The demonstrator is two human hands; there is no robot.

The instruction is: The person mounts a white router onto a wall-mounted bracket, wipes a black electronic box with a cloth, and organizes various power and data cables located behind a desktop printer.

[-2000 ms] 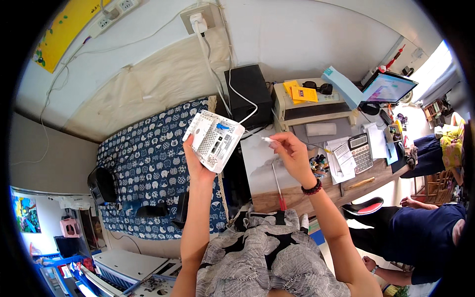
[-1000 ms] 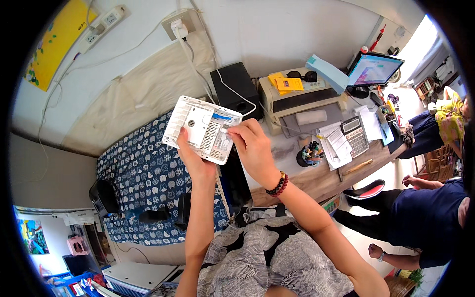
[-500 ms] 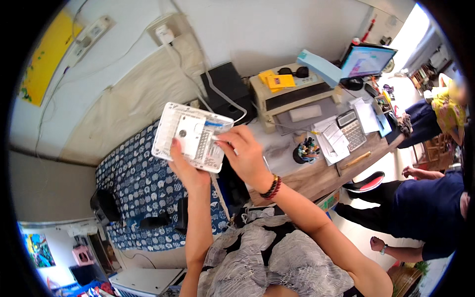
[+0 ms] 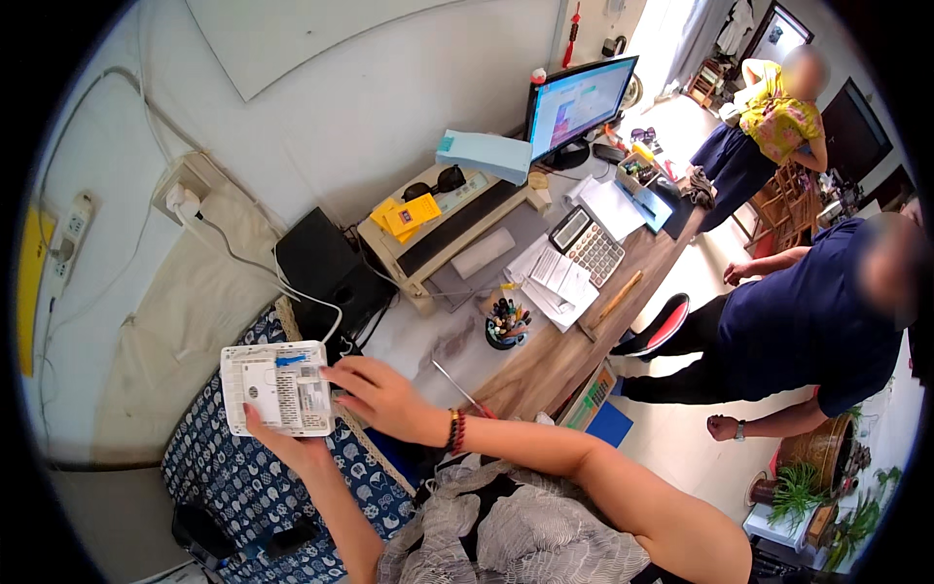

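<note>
Wooden desk [image 4: 545,378]: nearer mid-view than half a second ago; the view has swung toward it
Patterned blue cloth [image 4: 224,480]: below the router
White router [image 4: 261,378]: left of the desk, vented face toward the camera, now lower left in view
Left hand [image 4: 294,452]: clamped on the router's near edge, thumb on the vented face, as before
Right hand [image 4: 387,401]: shifted from over the vents to the router's right edge; whether its fingers pinch anything, I cannot tell
White cable [image 4: 340,316]: loops down beside the router; its end is unclear, so I cannot judge its connection
Blue piece [image 4: 291,360]: in the router's recess, unmoved there
</note>
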